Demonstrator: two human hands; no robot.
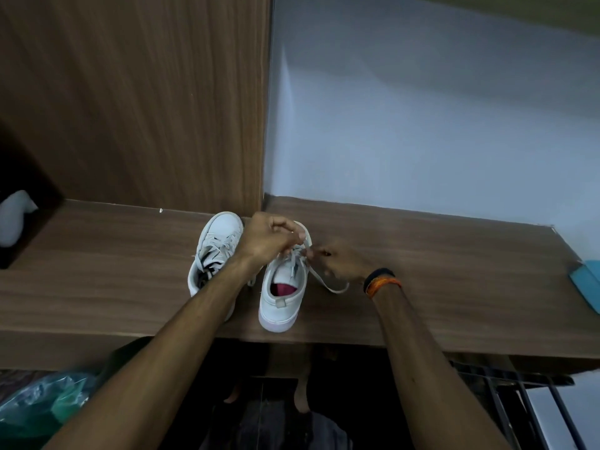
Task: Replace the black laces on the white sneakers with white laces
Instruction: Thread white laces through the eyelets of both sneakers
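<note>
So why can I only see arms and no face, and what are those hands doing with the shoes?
The camera sits on the person's head and looks down, so you see only arms and hands. There is just this one picture. Two white sneakers stand side by side on a brown wooden shelf. The left sneaker has white laces at the front, with something dark near its opening. The right sneaker is being worked on. The left hand pinches a white lace above that shoe, and the right hand, with bands on its wrist, holds the lace beside it. A loop of lace lies on the shelf. A blue thing lies at the far right edge.
</note>
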